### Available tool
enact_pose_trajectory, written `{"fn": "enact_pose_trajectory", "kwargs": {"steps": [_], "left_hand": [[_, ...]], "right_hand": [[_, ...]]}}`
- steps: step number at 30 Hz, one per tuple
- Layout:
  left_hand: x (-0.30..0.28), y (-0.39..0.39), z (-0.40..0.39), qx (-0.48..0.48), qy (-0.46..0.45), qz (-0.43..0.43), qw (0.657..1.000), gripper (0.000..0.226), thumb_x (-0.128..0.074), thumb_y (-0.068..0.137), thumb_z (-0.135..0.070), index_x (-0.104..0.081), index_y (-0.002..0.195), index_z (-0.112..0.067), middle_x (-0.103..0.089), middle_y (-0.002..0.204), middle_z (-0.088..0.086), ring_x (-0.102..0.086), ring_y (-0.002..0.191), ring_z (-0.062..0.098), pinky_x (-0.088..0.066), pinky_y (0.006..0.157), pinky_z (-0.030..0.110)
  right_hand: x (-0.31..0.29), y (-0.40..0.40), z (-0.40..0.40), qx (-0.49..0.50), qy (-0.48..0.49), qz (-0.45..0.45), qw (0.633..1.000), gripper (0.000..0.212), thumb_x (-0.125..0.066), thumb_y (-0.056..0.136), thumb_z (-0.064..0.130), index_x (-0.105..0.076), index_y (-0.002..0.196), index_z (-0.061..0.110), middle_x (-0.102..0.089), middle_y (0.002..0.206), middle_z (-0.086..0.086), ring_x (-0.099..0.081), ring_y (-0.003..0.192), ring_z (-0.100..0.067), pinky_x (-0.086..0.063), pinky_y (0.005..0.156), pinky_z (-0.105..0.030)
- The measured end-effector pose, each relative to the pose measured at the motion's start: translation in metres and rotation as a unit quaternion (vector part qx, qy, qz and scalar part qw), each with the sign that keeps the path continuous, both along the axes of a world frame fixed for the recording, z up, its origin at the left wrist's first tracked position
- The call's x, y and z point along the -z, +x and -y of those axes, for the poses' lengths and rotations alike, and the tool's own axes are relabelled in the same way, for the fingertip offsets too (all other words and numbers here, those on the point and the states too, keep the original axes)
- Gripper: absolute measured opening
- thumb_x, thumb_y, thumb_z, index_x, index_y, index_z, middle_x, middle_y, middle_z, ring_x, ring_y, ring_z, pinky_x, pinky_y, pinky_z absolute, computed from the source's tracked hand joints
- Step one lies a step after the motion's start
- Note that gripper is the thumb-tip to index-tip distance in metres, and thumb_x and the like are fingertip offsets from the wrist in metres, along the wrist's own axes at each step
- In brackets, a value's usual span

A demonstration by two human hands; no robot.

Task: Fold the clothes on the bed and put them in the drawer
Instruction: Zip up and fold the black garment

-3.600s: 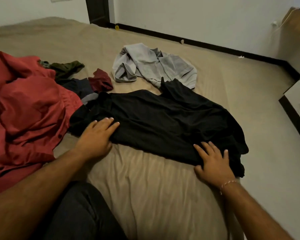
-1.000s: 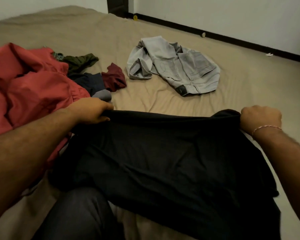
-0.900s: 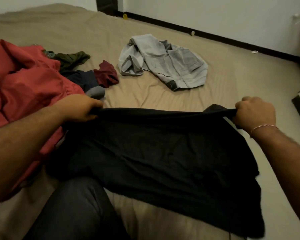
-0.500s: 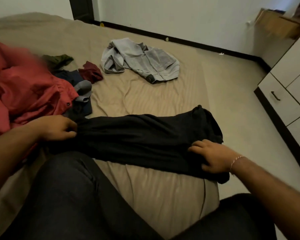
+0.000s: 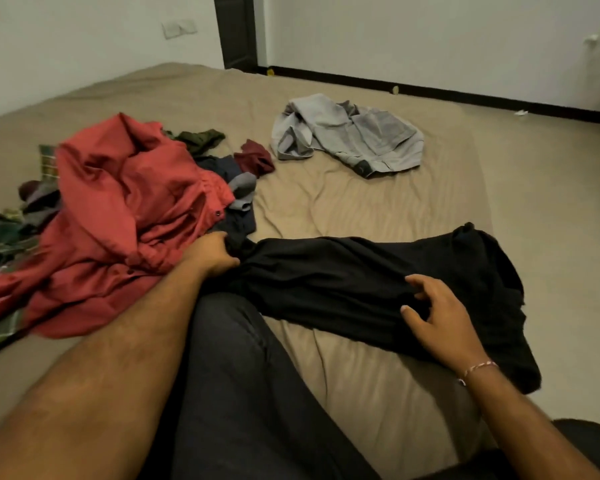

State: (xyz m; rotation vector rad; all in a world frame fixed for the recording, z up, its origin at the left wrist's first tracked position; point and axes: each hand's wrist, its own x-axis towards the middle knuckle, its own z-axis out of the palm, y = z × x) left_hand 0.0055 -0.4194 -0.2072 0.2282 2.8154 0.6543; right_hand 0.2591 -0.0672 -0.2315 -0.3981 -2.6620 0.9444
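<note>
Since the bed (image 5: pixel 378 209) sheet is rumpled, flatten the black garment (image 5: pixel 361 282), now a long band across it rather than held up by its top edge, before the next fold. Left hand (image 5: pixel 210 254) grip looks clamped on its end; right hand (image 5: pixel 437 313) fingers spread, loosely curled above it.

Black garment (image 5: pixel 361 282): matt soft cloth. Red shirt (image 5: pixel 125 216): smooth woven cloth, slight sheen. Grey jacket (image 5: pixel 357 136): probably denim. Bed sheet (image 5: pixel 361 209): matt, wrinkled cloth.
</note>
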Motion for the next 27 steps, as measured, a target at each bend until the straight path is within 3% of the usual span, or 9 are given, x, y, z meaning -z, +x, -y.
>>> {"fn": "enact_pose_trajectory", "kwargs": {"steps": [5,10,12,14,16,19,21,24,27], "left_hand": [[-0.032,0.010,-0.035,-0.073,0.162,0.014,0.984,0.021,-0.077,0.081,-0.023,-0.065,0.082,-0.006,-0.069,0.080,0.015,-0.067,0.077,0.033,-0.052,0.068,0.043],[-0.063,0.045,-0.121,0.006,0.426,0.187,0.885,0.037,-0.063,0.099,-0.049,-0.065,0.096,-0.012,-0.069,0.078,0.007,-0.067,0.068,0.025,-0.052,0.060,0.032],[-0.049,0.050,-0.136,0.013,0.463,0.120,0.878,0.031,-0.058,0.103,-0.040,-0.065,0.091,-0.013,-0.070,0.078,0.009,-0.063,0.062,0.022,-0.048,0.058,0.031],[-0.023,0.043,-0.131,-0.034,0.449,-0.012,0.893,0.025,-0.064,0.097,-0.031,-0.066,0.078,-0.015,-0.070,0.074,0.008,-0.061,0.063,0.023,-0.053,0.063,0.038],[-0.005,0.032,-0.114,-0.105,0.346,-0.092,0.928,0.023,-0.064,0.090,-0.030,-0.066,0.076,-0.012,-0.070,0.073,0.008,-0.063,0.068,0.024,-0.057,0.072,0.044],[0.002,0.030,-0.106,-0.079,0.172,0.015,0.982,0.036,-0.063,0.093,-0.039,-0.067,0.086,-0.005,-0.072,0.080,0.016,-0.071,0.077,0.034,-0.058,0.075,0.043],[0.003,0.040,-0.112,-0.051,0.146,0.138,0.978,0.049,-0.063,0.095,-0.053,-0.064,0.095,-0.005,-0.071,0.086,0.016,-0.071,0.080,0.035,-0.060,0.072,0.045],[0.015,0.049,-0.122,-0.021,0.141,0.143,0.980,0.047,-0.073,0.089,-0.046,-0.056,0.118,-0.013,-0.067,0.110,0.008,-0.066,0.101,0.028,-0.058,0.085,0.044],[0.017,0.051,-0.127,-0.028,0.207,0.133,0.969,0.044,-0.073,0.087,-0.022,-0.052,0.125,-0.016,-0.067,0.116,0.009,-0.067,0.103,0.025,-0.056,0.096,0.046]], "right_hand": [[0.000,-0.023,0.015,0.080,-0.100,-0.019,0.992,0.046,-0.075,0.090,0.017,-0.059,0.132,0.026,-0.061,0.124,0.009,-0.060,0.101,-0.002,-0.049,0.089,-0.027],[0.009,-0.037,0.030,0.151,-0.298,-0.024,0.942,0.039,-0.072,0.093,0.013,-0.060,0.128,0.027,-0.064,0.121,0.008,-0.063,0.098,-0.002,-0.052,0.104,-0.038],[0.014,-0.032,0.031,0.155,-0.301,-0.017,0.941,0.041,-0.071,0.094,0.014,-0.058,0.131,0.027,-0.062,0.126,0.006,-0.062,0.101,-0.001,-0.051,0.101,-0.034],[0.022,-0.024,0.027,0.166,-0.272,-0.009,0.948,0.044,-0.071,0.094,0.015,-0.057,0.134,0.025,-0.059,0.134,0.005,-0.061,0.108,-0.006,-0.047,0.094,-0.027],[0.025,-0.014,0.029,0.177,-0.245,-0.015,0.953,0.045,-0.071,0.093,0.014,-0.056,0.134,0.026,-0.054,0.137,0.006,-0.058,0.116,-0.009,-0.050,0.095,-0.028],[0.014,-0.009,0.039,0.147,-0.139,-0.109,0.973,0.043,-0.070,0.090,0.009,-0.061,0.129,0.025,-0.053,0.124,0.010,-0.058,0.109,-0.012,-0.053,0.095,-0.034],[0.001,-0.015,0.052,0.060,-0.101,-0.155,0.981,0.041,-0.069,0.090,0.006,-0.064,0.126,0.025,-0.058,0.114,0.010,-0.061,0.099,-0.011,-0.054,0.088,-0.028],[-0.007,-0.034,0.077,-0.082,-0.152,-0.089,0.981,0.041,-0.066,0.096,0.021,-0.060,0.136,0.030,-0.058,0.126,0.013,-0.059,0.115,-0.006,-0.051,0.096,-0.022],[0.007,-0.063,0.094,-0.044,-0.184,0.037,0.981,0.056,-0.055,0.100,0.045,-0.043,0.154,0.033,-0.038,0.158,0.009,-0.038,0.145,-0.011,-0.034,0.120,-0.034]]}}
